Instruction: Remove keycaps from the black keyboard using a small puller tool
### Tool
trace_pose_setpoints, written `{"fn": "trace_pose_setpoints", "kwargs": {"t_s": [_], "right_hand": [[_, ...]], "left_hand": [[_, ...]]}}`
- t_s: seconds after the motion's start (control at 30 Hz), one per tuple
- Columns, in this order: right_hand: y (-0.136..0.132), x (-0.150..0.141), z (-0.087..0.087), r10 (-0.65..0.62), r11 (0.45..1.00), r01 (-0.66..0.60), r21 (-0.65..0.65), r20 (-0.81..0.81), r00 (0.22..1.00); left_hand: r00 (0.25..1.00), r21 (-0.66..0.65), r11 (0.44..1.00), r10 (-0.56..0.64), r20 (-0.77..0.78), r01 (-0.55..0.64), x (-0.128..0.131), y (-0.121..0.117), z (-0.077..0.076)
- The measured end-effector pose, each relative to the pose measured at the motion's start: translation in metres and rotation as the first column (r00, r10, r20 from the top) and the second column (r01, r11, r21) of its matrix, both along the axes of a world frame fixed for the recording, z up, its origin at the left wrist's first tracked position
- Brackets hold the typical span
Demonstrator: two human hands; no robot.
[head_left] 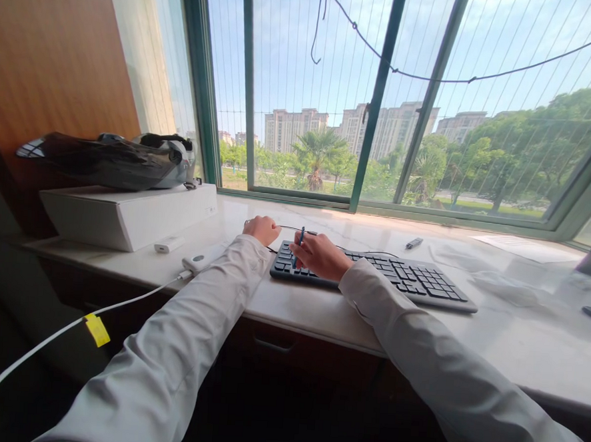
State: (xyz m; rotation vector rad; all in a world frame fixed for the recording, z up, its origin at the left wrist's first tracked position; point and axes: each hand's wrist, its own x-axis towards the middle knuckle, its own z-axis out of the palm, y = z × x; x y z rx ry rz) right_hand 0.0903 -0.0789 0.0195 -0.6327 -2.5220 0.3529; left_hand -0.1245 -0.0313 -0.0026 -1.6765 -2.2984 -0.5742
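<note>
A black keyboard (422, 280) lies on the white marble-like sill, slanting slightly down to the right. My right hand (321, 254) is over its left part, fingers pinched around a thin blue-green stick-like tool (302, 236). The tool stands nearly upright, its lower end among the keys; its exact kind is too small to tell. Just beyond the keyboard's left end, my left hand (263, 230) rests on the sill with curled fingers. Whatever it may hold is hidden. A thin black cable (381, 253) runs behind the keyboard, and a dark line passes close to the left hand's fingers.
At the left, a white box (126, 214) carries a dark visor-like item (113, 160). Before it lie a small white adapter (168, 244) and a white device (196, 262) with a white cable (42, 345). A USB stick (414, 243), clear plastic (509, 287) and paper (529, 249) lie rightward.
</note>
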Motion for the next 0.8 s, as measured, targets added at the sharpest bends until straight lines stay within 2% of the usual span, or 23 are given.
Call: {"fn": "trace_pose_setpoints", "kwargs": {"t_s": [0.1,0.2,0.4,0.53,0.63,0.8], "right_hand": [[0.0,0.0,-0.002,0.054,0.995,-0.054,-0.083,0.003,0.999],[0.002,0.001,0.0,0.034,0.994,-0.035,-0.108,-0.007,0.999],[0.01,0.005,0.006,-0.147,0.984,0.154,0.089,-0.078,0.986],[0.011,0.004,0.003,-0.155,0.977,0.156,0.148,-0.02,0.988],[0.008,0.003,0.002,-0.132,0.984,0.129,0.119,0.019,0.991],[0.002,0.004,0.003,-0.054,0.999,0.054,-0.004,0.025,0.998]], "left_hand": [[1.0,0.001,1.0,0.0,0.0,0.0,0.0,0.001,0.0],[1.0,-0.006,1.0,0.011,0.007,-0.011,0.001,0.001,0.0],[1.0,-0.009,1.0,0.015,0.015,-0.015,0.001,0.003,-0.001],[1.0,-0.001,1.0,0.013,0.014,-0.013,0.0,0.003,-0.002],[1.0,-0.001,1.0,0.008,0.012,-0.008,-0.001,0.004,-0.002],[1.0,-0.004,1.0,-0.007,0.008,0.007,-0.001,0.004,-0.002]]}}
